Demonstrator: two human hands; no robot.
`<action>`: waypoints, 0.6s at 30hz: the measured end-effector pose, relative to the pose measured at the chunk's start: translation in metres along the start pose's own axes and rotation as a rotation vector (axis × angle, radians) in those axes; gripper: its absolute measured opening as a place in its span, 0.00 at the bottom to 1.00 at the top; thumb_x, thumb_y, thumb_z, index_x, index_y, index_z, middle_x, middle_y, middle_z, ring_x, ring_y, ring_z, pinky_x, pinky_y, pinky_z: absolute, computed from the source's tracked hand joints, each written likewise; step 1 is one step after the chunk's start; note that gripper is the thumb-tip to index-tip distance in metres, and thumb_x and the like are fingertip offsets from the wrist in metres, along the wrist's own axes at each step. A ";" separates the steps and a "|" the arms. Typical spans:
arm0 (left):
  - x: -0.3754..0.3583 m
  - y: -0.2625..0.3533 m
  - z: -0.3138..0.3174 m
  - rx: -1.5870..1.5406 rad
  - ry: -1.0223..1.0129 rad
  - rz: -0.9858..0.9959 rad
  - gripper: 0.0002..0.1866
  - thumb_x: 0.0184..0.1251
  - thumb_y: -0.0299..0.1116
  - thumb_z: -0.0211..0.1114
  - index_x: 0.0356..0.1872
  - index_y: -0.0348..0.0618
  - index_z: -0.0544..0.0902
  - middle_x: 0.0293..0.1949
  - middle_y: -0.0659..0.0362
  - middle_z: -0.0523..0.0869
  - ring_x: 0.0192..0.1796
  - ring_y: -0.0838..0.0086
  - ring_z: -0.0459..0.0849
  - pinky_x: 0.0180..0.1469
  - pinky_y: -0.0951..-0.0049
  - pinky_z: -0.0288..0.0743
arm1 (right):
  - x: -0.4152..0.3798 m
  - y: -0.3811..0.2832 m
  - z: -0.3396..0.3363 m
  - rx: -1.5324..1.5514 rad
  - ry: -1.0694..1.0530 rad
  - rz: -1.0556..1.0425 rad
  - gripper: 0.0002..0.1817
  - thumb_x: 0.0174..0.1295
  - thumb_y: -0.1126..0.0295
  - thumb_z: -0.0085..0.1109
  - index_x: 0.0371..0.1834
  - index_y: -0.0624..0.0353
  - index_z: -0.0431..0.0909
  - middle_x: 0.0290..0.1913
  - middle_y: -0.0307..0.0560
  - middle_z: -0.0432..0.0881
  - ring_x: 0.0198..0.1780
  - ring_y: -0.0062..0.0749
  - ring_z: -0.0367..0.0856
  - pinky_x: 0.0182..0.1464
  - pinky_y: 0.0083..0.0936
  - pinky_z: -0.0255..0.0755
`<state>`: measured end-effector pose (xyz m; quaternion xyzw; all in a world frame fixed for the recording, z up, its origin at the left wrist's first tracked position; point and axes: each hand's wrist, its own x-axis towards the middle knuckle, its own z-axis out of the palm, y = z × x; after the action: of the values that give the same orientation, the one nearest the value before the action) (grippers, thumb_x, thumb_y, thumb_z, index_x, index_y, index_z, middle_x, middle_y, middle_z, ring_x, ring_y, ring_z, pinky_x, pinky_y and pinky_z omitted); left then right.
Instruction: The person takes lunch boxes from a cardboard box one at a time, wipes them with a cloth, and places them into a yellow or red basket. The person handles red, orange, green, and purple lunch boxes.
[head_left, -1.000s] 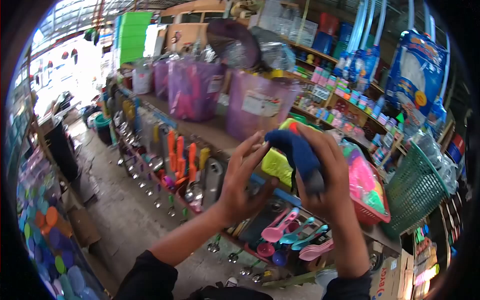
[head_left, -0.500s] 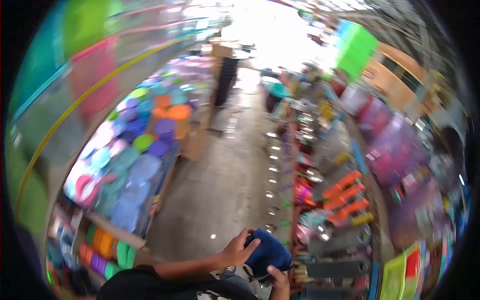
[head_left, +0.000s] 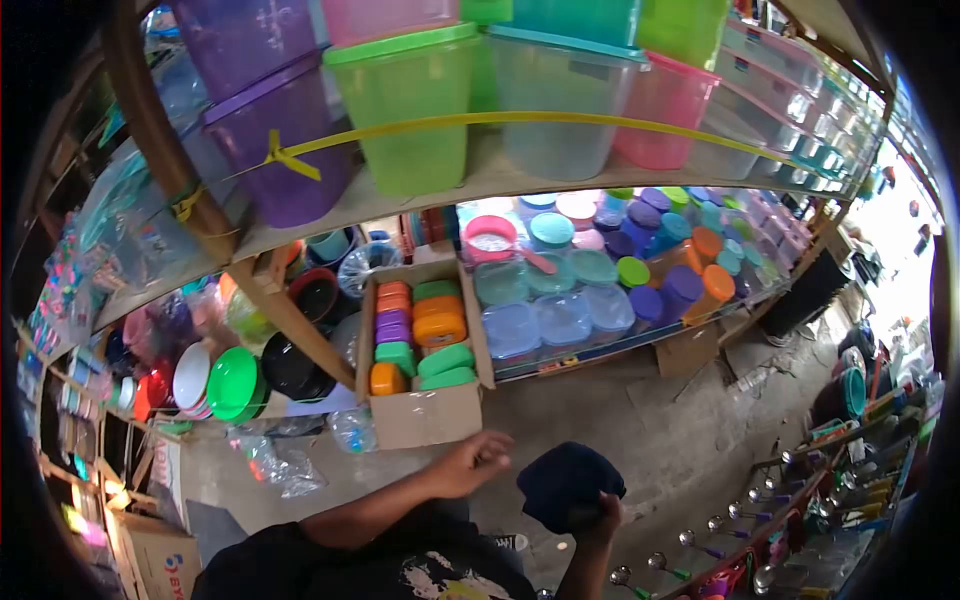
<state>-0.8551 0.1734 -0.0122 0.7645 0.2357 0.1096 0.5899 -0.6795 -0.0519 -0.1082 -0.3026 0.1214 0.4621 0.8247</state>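
My right hand [head_left: 605, 518] grips the lower right edge of a dark blue piece of folded cloth [head_left: 562, 488], held in front of my body above the floor. The cloth is soft and roughly rounded; its far side is hidden. My left hand [head_left: 472, 465] is off to the left of the cloth, apart from it and holding nothing. Its fingers are loosely bent and open. Just beyond that hand stands a cardboard box [head_left: 428, 420] packed with orange, purple and green plastic containers [head_left: 440, 328].
Colourful lidded tubs [head_left: 562, 318] crowd a low display behind the box. Above, a shelf [head_left: 390, 212] bears large plastic bins [head_left: 410, 110] behind a yellow strap [head_left: 480, 119]. Bowls [head_left: 236, 384] sit at left. Ladles [head_left: 700, 545] line a rack at lower right.
My view has swung left from the aisle to the shelves. My left hand has let go of the blue cloth and moved left; my right hand still holds it.
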 end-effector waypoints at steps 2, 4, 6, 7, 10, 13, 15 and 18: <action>-0.008 -0.025 -0.032 -0.057 0.168 0.045 0.19 0.73 0.38 0.63 0.60 0.40 0.76 0.46 0.57 0.84 0.43 0.75 0.82 0.49 0.71 0.77 | 0.007 0.005 0.016 -0.034 -0.022 0.062 0.32 0.55 0.63 0.54 0.63 0.69 0.71 0.61 0.57 0.78 0.62 0.54 0.77 0.66 0.53 0.70; -0.015 -0.007 -0.069 -0.009 0.238 -0.047 0.20 0.72 0.37 0.64 0.60 0.39 0.76 0.46 0.57 0.84 0.43 0.75 0.82 0.49 0.71 0.77 | 0.007 0.014 0.042 -0.055 -0.052 0.082 0.31 0.53 0.65 0.58 0.61 0.68 0.72 0.56 0.54 0.79 0.57 0.51 0.79 0.60 0.49 0.76; -0.016 -0.010 -0.101 0.043 0.296 -0.140 0.20 0.71 0.36 0.65 0.59 0.39 0.76 0.46 0.57 0.84 0.43 0.74 0.82 0.49 0.70 0.78 | 0.009 0.019 0.058 -0.087 -0.067 0.112 0.31 0.53 0.65 0.57 0.61 0.68 0.72 0.57 0.55 0.79 0.58 0.50 0.79 0.60 0.49 0.76; -0.010 -0.025 -0.116 0.140 0.338 -0.126 0.21 0.69 0.35 0.66 0.59 0.38 0.77 0.46 0.55 0.84 0.43 0.72 0.82 0.50 0.70 0.77 | 0.010 0.022 0.065 -0.115 -0.073 0.134 0.31 0.53 0.65 0.57 0.62 0.68 0.71 0.57 0.55 0.79 0.58 0.50 0.79 0.61 0.49 0.75; 0.020 -0.039 -0.149 0.297 0.364 -0.100 0.22 0.66 0.35 0.68 0.57 0.36 0.77 0.45 0.52 0.84 0.44 0.67 0.83 0.51 0.68 0.77 | 0.016 0.030 0.085 -0.239 -0.074 0.118 0.33 0.54 0.64 0.56 0.64 0.69 0.69 0.60 0.57 0.76 0.62 0.52 0.77 0.64 0.52 0.72; 0.069 -0.059 -0.177 0.481 0.307 -0.058 0.23 0.62 0.34 0.69 0.57 0.36 0.78 0.46 0.47 0.83 0.49 0.57 0.83 0.55 0.64 0.76 | 0.017 0.034 0.108 -0.314 -0.065 0.101 0.32 0.54 0.64 0.56 0.63 0.70 0.69 0.59 0.57 0.77 0.61 0.51 0.77 0.63 0.50 0.73; 0.111 -0.096 -0.189 0.793 0.241 0.122 0.23 0.61 0.33 0.68 0.57 0.37 0.78 0.48 0.46 0.83 0.53 0.54 0.82 0.58 0.61 0.76 | 0.020 0.041 0.112 -0.305 -0.037 0.080 0.32 0.54 0.65 0.56 0.63 0.70 0.69 0.59 0.57 0.77 0.60 0.51 0.78 0.63 0.49 0.73; 0.149 -0.107 -0.191 0.983 0.185 -0.002 0.24 0.60 0.34 0.67 0.57 0.38 0.77 0.53 0.45 0.79 0.56 0.50 0.80 0.58 0.56 0.78 | 0.025 0.050 0.113 -0.273 -0.007 0.037 0.30 0.54 0.65 0.56 0.61 0.68 0.70 0.56 0.55 0.78 0.59 0.50 0.78 0.62 0.47 0.74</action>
<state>-0.8363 0.4296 -0.0770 0.9388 0.3117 0.0523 0.1367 -0.7168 0.0542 -0.0503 -0.4082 0.0599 0.4905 0.7675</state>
